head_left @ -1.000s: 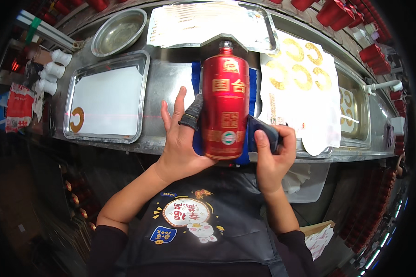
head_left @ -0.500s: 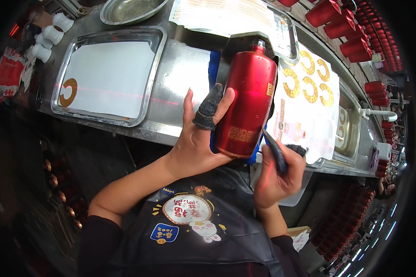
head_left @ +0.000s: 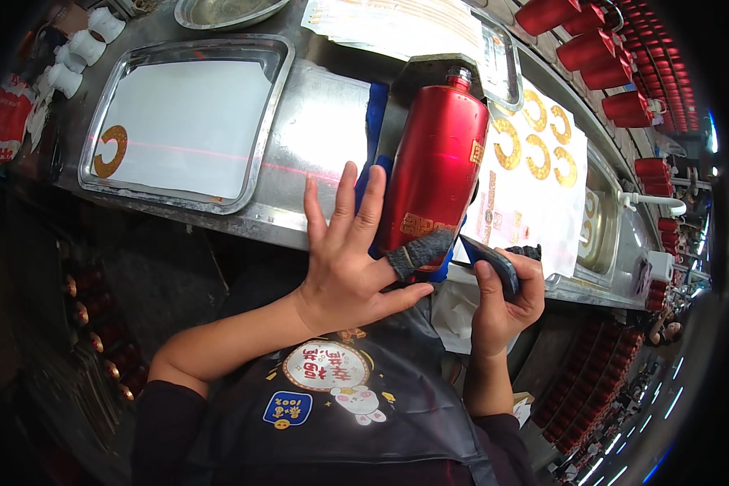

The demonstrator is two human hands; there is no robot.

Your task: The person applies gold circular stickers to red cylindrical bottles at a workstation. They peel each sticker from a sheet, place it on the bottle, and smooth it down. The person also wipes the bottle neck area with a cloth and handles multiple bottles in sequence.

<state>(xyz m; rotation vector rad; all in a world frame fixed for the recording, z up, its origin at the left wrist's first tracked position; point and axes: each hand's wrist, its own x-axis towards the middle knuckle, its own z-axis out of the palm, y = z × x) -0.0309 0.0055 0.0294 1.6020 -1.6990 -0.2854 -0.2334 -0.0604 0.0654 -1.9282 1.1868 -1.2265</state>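
Observation:
A glossy red bottle (head_left: 437,154) with gold patterned decals lies tilted, its neck pointing away from me, on a dark holder with blue padding (head_left: 374,121). My left hand (head_left: 340,267) is open, fingers spread. One finger, wrapped in a dark fabric cover (head_left: 421,253), rests on the gold decal near the bottle's base. My right hand (head_left: 510,312) pinches a dark, flat scraper (head_left: 500,274) just right of the base. Whether the scraper's edge touches the bottle, I cannot tell. Another dark cover (head_left: 529,252) sits on a right finger.
On the left, a metal tray (head_left: 273,117) holds a white sheet and one gold C-shaped decal (head_left: 121,150). A decal sheet (head_left: 547,211) with several gold C shapes lies right of the bottle. Beyond are a metal bowl (head_left: 227,18), stacked paper (head_left: 405,28), a sink basin (head_left: 603,251) and red containers (head_left: 595,53).
My left hand has let go of the bottle's left side and spread out, its covered finger now on the lower decal. My right hand has shifted slightly with the scraper.

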